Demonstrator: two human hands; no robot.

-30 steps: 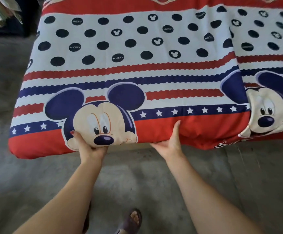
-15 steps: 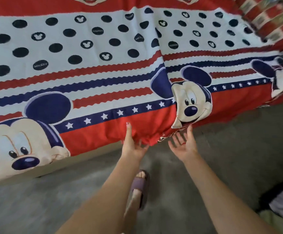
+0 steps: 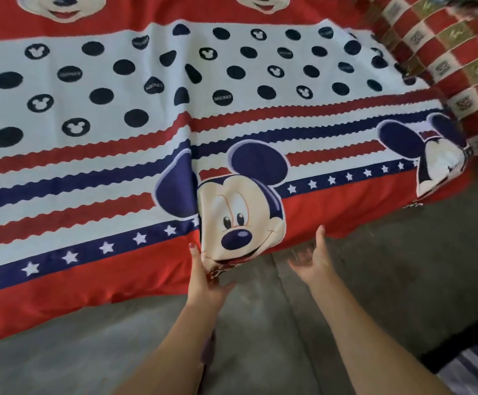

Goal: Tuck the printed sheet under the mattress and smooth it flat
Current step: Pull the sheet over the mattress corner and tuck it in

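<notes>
Printed sheet [image 3: 95, 172] covers the mattress, whose own surface I can't see, w/ red band at the near edge, star stripe above it, wavy red/navy stripes, then white field w/ dark dots further back. On the left the red edge hangs down the side to the grey floor [image 3: 260, 323]. Mid-frame there's a fold in the cloth running from the dotted area down to the near edge, and the cartoon mouse face [image 3: 238, 223] sits on the flap right of that fold. My left hand [image 3: 203, 277] reaches up from bottom centre, forearm angled up & slightly right, palm toward the sheet, fingers straight and together, index tip w/ painted nail lying along the fold, lower fingers touching the bunched hem under the face; no curl round the cloth that I can see. My right hand [image 3: 313, 260] is just right of the face, forearm coming in from bottom right, palm up and turned toward the edge, fingers spread & relaxed, a bit blurred, longest fingertip up at the red band's lower edge; can't tell if it touches. Far right, another mouse print at the corner, then a red/gold checked cloth [image 3: 460, 61] beyond it.
</notes>
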